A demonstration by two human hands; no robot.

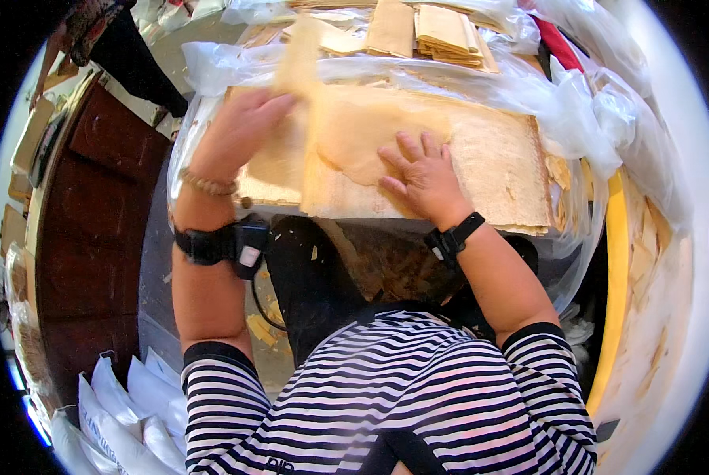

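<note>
A: What could be going wrong here?

B: The thin tan sheet [354,131] is lying on the flat stack [481,170], its left part lifting in a blur. I judge it may be tearing if the left hand [239,131] is pulling faster than the sheet is releasing.

A: And the hands?

B: The right hand [421,174] is pressing flat on the sheet, fingers spread. The left is reaching over the stack's left end; whether it is pinching the sheet, I cannot tell.

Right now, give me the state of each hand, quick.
Left hand: closed on a thin tan sheet, lifting it off the stack.
Right hand: open, pressed flat on the sheet.
</note>
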